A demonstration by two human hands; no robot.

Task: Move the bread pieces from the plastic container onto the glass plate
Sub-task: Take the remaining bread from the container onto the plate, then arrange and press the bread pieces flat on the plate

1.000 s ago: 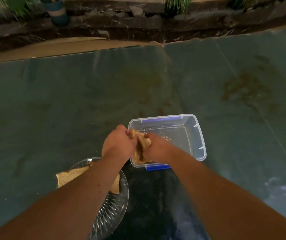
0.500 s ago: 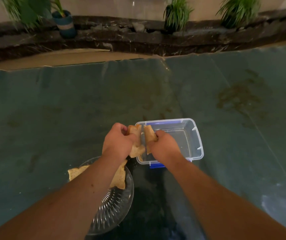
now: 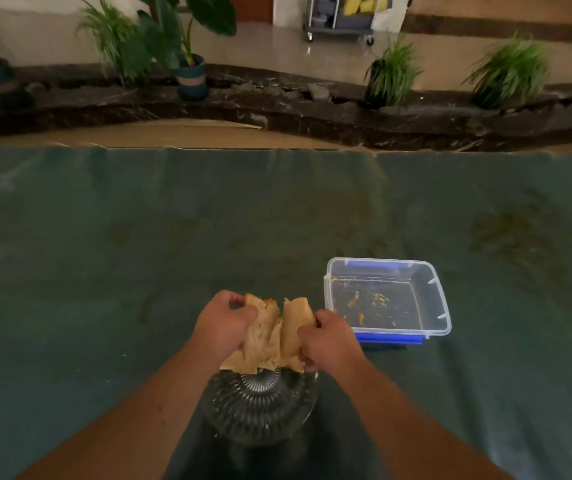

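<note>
Both hands hold a bunch of tan bread pieces (image 3: pixel 270 336) between them, over the far edge of the ribbed glass plate (image 3: pixel 260 410). My left hand (image 3: pixel 224 323) grips the left side of the bunch and my right hand (image 3: pixel 326 337) grips the right side. The clear plastic container (image 3: pixel 438 299) with blue clips stands to the right on the green cloth and holds only crumbs. The bread's lower edges touch or nearly touch the plate; I cannot tell which.
A green cloth (image 3: pixel 104 271) covers the table, with dark stains at the right. Beyond its far edge runs a dark stone ledge (image 3: pixel 277 109) with potted plants (image 3: pixel 187 64). A wheeled cart (image 3: pixel 340 19) stands in the background.
Both hands lifted the bread out of the container and carried it left and toward me, over the plate. The container now holds only crumbs.
</note>
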